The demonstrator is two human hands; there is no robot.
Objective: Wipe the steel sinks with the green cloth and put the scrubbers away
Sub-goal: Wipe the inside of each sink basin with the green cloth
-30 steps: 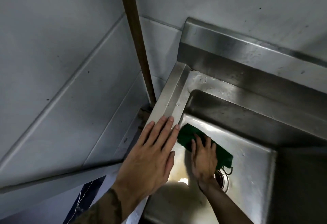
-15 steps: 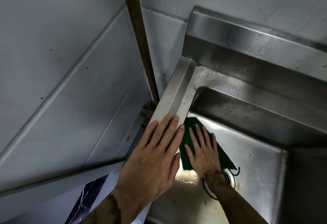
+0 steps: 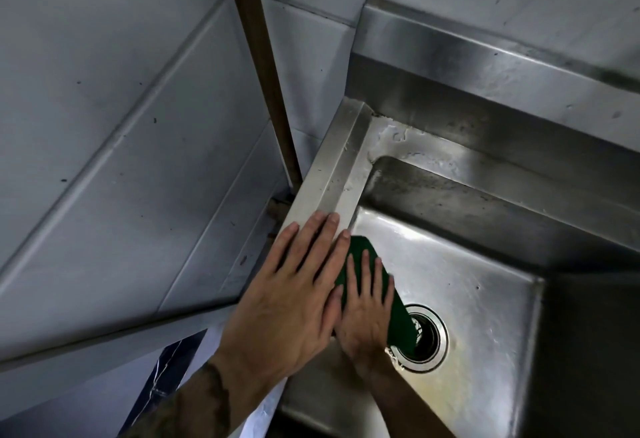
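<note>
A deep steel sink [image 3: 460, 285] fills the right half of the view, its bottom wet and shiny. My right hand [image 3: 367, 309] lies flat inside the basin, pressing the green cloth [image 3: 398, 320] against the bottom close to the left wall. The cloth's far corner [image 3: 360, 247] sticks out beyond the fingertips, and its near end lies against the round drain [image 3: 429, 337]. My left hand [image 3: 291, 292] rests palm down with fingers spread on the sink's left rim [image 3: 332, 174]. No scrubbers are in view.
A steel backsplash [image 3: 485, 67] runs along the wall behind the sink. A brown pipe [image 3: 263, 67] stands upright just left of the rim, against grey wall panels [image 3: 114, 126]. The basin's right wall [image 3: 588, 351] is in shadow.
My right hand has slid the green cloth across the basin bottom toward the left wall, then back toward the drain. My left hand has stayed on the rim.
</note>
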